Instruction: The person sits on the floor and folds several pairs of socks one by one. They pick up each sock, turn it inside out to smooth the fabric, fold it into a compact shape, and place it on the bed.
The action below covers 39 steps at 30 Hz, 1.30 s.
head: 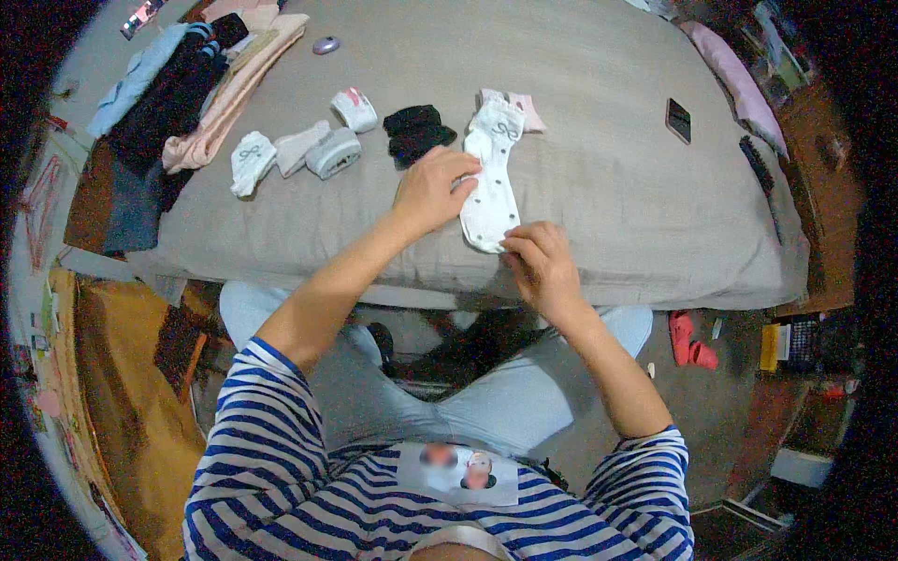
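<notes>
A white ankle sock point(493, 186) with small dark dots and a grey bow lies flat on the grey-covered bed point(603, 175), toe towards me. My left hand point(436, 188) touches its left edge near the middle; whether the fingers grip the fabric is unclear. At the toe, my right hand point(544, 265) pinches the lower right edge between thumb and fingers. Pale pink socks point(531, 116) lie partly under the cuff. Just beyond my left hand sits a pair of folded black socks point(415, 133).
Left of these lie a bow-patterned white bundle point(252, 163), a pale sock bundle point(300, 147), a grey roll point(334, 153) and a white-and-pink roll point(354, 110). Folded clothes point(235, 91) line the left edge. A purple oval object point(325, 45) and a phone point(678, 120) rest farther off.
</notes>
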Tool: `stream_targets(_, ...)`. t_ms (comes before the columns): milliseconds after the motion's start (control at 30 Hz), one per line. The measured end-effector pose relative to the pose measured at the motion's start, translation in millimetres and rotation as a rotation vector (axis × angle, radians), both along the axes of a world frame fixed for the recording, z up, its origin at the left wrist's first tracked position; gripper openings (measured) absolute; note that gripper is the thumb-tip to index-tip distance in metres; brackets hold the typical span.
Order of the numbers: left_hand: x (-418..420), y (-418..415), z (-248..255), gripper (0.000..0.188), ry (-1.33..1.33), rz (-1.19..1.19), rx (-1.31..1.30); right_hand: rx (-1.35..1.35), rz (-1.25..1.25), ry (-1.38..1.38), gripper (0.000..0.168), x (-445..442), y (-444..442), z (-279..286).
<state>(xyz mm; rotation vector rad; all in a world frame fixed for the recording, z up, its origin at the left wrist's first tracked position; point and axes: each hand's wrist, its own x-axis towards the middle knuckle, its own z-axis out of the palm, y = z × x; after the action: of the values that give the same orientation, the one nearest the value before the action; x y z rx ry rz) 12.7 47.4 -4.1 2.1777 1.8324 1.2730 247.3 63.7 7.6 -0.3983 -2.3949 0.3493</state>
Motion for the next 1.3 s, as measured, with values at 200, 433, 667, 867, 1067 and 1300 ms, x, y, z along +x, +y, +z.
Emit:
stream_targets(200,5.0,-8.9,1.1,0.02,0.032,0.023,0.106,-0.085,-0.003,-0.075,0.026,-6.2,3.7,9.6)
stream_targets(433,38.4,-60.4,26.6,0.015,-0.066,-0.175,-0.08,-0.234,-0.038,-0.055,0.022,-6.5,2.2,8.7)
stream_targets(667,41.1,-74.5,11.8,0.014,0.032,-0.018,-0.024,-0.204,-0.064,-0.132,0.016,-3.7,8.5,9.2)
stream_targets(867,58.8,-66.6,-13.5,0.018,0.008,0.129,-0.084,-0.156,-0.129,-0.083,0.015,-11.7,11.7,-10.2)
stream_targets(1067,68.1,-67.2,6.7,0.016,-0.037,0.145,-0.159,-0.099,-0.095,-0.126,0.021,-6.0,8.2,12.2)
stream_targets(1300,57.0,-57.5,5.4,0.015,-0.143,0.128,-0.194,0.061,0.081,-0.114,0.022,-13.8,10.8,8.4)
